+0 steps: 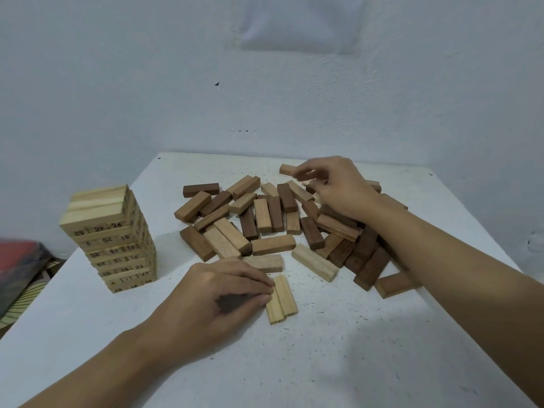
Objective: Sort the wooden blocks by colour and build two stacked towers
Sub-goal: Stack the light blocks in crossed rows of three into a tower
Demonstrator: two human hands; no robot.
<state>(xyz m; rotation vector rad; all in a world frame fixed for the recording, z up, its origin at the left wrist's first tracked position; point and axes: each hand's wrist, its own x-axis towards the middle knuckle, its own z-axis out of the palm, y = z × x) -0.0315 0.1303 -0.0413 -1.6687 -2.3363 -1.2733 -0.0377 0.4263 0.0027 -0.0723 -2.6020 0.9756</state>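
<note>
A tall tower of pale numbered blocks (113,240) stands at the table's left. A loose pile of brown and tan blocks (265,219) covers the middle and right. Two pale blocks (282,301) lie side by side near the front, and my left hand (223,293) rests against them with fingertips on their left edge. Another pale block (315,262) lies alone to their right. My right hand (335,184) reaches over the far side of the pile, fingers curled around a small pale block (307,181) that is mostly hidden.
The white table (338,348) meets a pale wall at the back. A red and patterned object (20,269) lies off the table's left edge. My right forearm (459,260) crosses above the right part of the pile.
</note>
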